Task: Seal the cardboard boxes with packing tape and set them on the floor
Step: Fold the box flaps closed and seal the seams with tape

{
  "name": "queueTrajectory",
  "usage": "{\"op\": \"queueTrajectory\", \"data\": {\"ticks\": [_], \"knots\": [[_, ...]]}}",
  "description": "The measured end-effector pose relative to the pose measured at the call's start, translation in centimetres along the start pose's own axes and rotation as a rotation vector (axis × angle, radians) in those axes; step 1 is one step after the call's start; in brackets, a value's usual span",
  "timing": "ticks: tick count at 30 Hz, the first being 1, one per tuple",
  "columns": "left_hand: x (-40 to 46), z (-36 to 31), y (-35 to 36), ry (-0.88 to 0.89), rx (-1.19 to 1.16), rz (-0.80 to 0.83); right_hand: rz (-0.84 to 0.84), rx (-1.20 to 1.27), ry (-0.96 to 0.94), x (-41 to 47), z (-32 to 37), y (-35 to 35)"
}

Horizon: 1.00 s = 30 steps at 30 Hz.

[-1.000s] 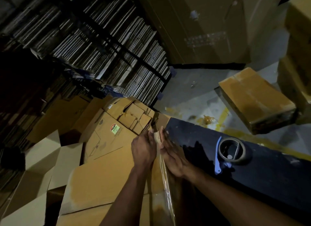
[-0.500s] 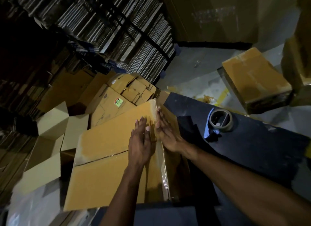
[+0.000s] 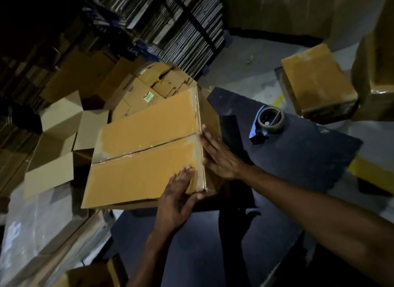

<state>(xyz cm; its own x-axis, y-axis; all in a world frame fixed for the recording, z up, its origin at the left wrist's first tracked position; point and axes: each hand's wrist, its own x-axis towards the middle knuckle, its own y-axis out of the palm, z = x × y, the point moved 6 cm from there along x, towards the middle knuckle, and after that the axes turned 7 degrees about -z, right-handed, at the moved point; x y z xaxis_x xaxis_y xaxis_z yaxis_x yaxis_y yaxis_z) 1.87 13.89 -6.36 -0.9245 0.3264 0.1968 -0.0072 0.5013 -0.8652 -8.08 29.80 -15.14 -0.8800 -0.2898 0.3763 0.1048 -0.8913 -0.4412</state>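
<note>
I am seeing both hands sliding back along the taped edge of the cardboard box [image 3: 147, 150] toward me; a second ago they were pressing at its far corner. My left hand [image 3: 178, 198] is lying flat on the near corner, fingers [image 3: 185, 174] straight and close together; my right hand [image 3: 217, 153] is pressing the side wall, fingers straight and slightly spread. The box is sitting on the dark bench [image 3: 298, 158], overhanging its left edge. The tape dispenser [image 3: 269, 121] is lying apart. Sealing looks nearly finished; lowering to the floor is probably coming next.
</note>
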Motion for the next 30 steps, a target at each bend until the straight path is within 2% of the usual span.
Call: {"op": "queueTrajectory", "data": {"ticks": [4, 6, 10, 13, 17, 19, 23, 25, 30], "knots": [[-0.3, 0.7, 0.6, 0.122, 0.164, 0.070, 0.109, -0.128, 0.145, -2.2, -3.6, -0.5], [-0.2, 0.9, 0.6, 0.127, 0.164, 0.042, 0.074, -0.110, 0.136, -2.6, -3.4, -1.7], [-0.2, 1.1, 1.0, 0.122, 0.193, -0.065, -0.026, -0.090, -0.106, -1.2, 1.6, -2.9], [-0.2, 0.7, 1.1, 0.131, 0.213, -0.120, 0.047, -0.183, -0.226, -0.5, 2.9, -2.0], [-0.3, 0.7, 1.3, 0.128, 0.232, -0.128, 0.114, -0.405, -0.378, -0.4, 1.3, -2.4], [-0.4, 0.5, 1.3, 0.127, 0.236, -0.134, 0.148, -0.436, -0.403, -0.2, 1.2, -3.2], [-0.2, -0.3, 1.0, 0.141, 0.229, -0.156, 0.075, -0.299, -0.438, -0.3, 3.5, -3.5], [-0.3, -0.2, 1.1, 0.147, 0.235, -0.168, 0.092, -0.281, -0.475, -0.6, 3.8, -2.2], [-0.3, -0.4, 1.1, 0.040, 0.220, -0.190, 0.179, -0.409, -0.536, -0.9, 2.1, -1.8]]}}
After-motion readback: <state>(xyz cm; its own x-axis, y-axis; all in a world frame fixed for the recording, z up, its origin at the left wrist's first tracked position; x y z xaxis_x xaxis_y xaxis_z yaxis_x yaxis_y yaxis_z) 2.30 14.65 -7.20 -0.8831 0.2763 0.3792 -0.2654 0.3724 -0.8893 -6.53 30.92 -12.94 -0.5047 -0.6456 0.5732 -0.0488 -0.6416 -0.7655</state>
